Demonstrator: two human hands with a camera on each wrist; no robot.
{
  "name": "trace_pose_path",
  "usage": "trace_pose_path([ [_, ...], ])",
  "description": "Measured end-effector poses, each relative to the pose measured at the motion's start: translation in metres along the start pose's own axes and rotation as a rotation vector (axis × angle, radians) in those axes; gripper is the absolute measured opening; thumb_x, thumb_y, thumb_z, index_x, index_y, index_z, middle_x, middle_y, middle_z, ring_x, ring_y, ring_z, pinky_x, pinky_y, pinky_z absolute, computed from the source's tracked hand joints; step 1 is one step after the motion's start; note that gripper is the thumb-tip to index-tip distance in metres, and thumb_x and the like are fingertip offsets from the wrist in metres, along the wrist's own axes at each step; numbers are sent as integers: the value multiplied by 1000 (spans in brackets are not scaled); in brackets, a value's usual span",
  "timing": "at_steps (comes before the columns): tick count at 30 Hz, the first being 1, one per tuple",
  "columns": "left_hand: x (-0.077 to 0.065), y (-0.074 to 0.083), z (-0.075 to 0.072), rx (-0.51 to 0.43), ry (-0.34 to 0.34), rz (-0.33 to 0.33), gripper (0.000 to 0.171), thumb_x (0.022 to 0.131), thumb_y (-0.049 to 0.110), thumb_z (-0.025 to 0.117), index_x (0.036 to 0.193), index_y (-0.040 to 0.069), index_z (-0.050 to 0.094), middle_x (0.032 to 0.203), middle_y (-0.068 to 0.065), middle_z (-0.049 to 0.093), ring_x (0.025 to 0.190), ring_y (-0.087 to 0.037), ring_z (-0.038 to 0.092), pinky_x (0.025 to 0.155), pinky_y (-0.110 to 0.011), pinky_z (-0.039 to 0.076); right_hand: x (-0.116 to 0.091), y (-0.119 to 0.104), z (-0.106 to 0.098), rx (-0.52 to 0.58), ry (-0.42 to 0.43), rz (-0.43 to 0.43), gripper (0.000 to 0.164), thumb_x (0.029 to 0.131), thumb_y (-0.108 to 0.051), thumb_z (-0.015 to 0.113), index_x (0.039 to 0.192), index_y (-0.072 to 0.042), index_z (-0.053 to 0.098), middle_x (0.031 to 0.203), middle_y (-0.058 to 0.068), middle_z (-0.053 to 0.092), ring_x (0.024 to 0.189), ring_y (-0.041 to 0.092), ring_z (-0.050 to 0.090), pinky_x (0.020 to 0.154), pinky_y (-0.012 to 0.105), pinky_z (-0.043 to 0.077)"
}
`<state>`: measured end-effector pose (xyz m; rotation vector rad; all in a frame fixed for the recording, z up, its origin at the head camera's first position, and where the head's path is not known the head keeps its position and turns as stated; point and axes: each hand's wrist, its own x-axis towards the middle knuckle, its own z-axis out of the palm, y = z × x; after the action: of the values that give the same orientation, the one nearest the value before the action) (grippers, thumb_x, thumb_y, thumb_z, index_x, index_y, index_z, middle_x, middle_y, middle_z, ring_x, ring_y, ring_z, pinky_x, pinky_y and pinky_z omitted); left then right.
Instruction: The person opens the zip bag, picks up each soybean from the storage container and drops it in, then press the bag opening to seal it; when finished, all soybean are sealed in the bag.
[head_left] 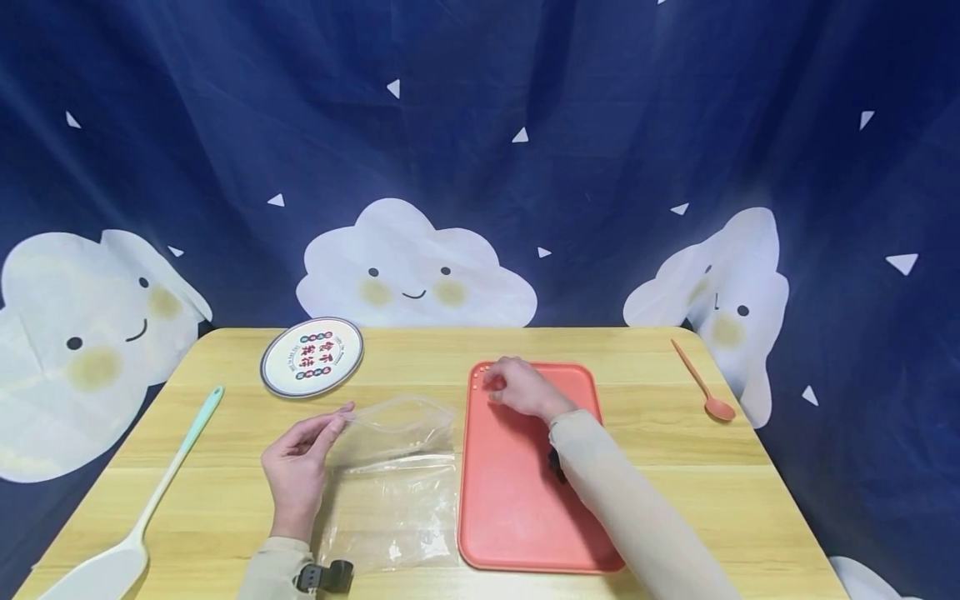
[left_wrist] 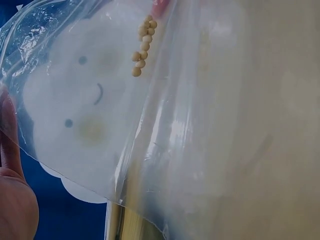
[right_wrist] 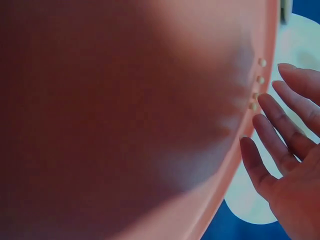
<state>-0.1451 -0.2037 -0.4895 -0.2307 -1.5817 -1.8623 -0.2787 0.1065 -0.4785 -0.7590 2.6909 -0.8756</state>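
My left hand (head_left: 300, 458) pinches the top left edge of a clear zip bag (head_left: 397, 500), which lies on the table with its mouth bulging apart. In the left wrist view, the film (left_wrist: 200, 125) fills most of the picture, and several round beige beans (left_wrist: 144, 42) show against it. Over the far left corner of a coral-red tray (head_left: 517, 500) is my right hand (head_left: 521, 387), its fingers loosely bent and holding nothing. A few beans (right_wrist: 260, 79) lie along the tray's edge, right by those fingertips in the right wrist view.
Behind the bag lies a white plate (head_left: 311, 358) with a dark rim and printed characters. A pale green and white spatula (head_left: 161, 500) lies at the left, an orange spoon (head_left: 705, 392) at the right. A blue cloud-patterned curtain (head_left: 480, 125) hangs past the wooden table (head_left: 675, 467).
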Motion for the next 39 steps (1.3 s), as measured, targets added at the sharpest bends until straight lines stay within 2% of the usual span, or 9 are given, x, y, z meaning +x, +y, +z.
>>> trace_pose_path([
  [5, 0, -1, -1, -19, -2, 23, 11, 80, -24, 65, 91, -24, 63, 92, -34, 66, 85, -25, 72, 77, -27, 57, 9, 2, 6, -53, 0, 10, 18, 85, -9, 77, 102, -11, 74, 92, 1, 60, 90, 19, 48, 83, 34, 45],
  [11, 1, 0, 1, -22, -7, 21, 10, 81, -24, 66, 91, -24, 63, 92, -35, 65, 85, -25, 72, 77, -29, 57, 19, 0, 11, -70, -10, -19, 16, 86, -8, 75, 102, -11, 72, 90, -2, 58, 90, 18, 52, 83, 32, 46],
  [20, 2, -1, 1, -45, -10, 33, 10, 81, -24, 65, 91, -25, 62, 91, -34, 66, 85, -25, 73, 77, -29, 57, 29, -5, 12, -135, -17, 48, 14, 86, -8, 74, 99, -11, 70, 91, -2, 59, 93, 18, 58, 85, 30, 49],
  [26, 3, -1, 2, -51, -16, 43, 10, 81, -24, 65, 91, -25, 62, 91, -34, 66, 87, -26, 72, 78, -30, 57, 32, -8, 12, -193, -39, 69, 11, 88, -9, 73, 95, -13, 66, 89, -1, 56, 88, 18, 57, 81, 31, 49],
  [32, 1, -1, 2, -33, -12, 25, 10, 81, -23, 65, 91, -24, 63, 91, -34, 66, 86, -25, 72, 77, -29, 57, 36, -8, 15, -194, -41, 77, 6, 90, -9, 68, 91, -13, 64, 86, -2, 57, 86, 17, 56, 79, 31, 49],
  [39, -1, 0, 2, 0, 1, -13, 11, 82, -19, 68, 91, -23, 64, 90, -32, 67, 85, -26, 72, 77, -30, 57, 36, -6, 17, -157, -59, 90, 8, 90, -8, 68, 88, -13, 62, 83, -3, 59, 81, 17, 55, 75, 30, 48],
])
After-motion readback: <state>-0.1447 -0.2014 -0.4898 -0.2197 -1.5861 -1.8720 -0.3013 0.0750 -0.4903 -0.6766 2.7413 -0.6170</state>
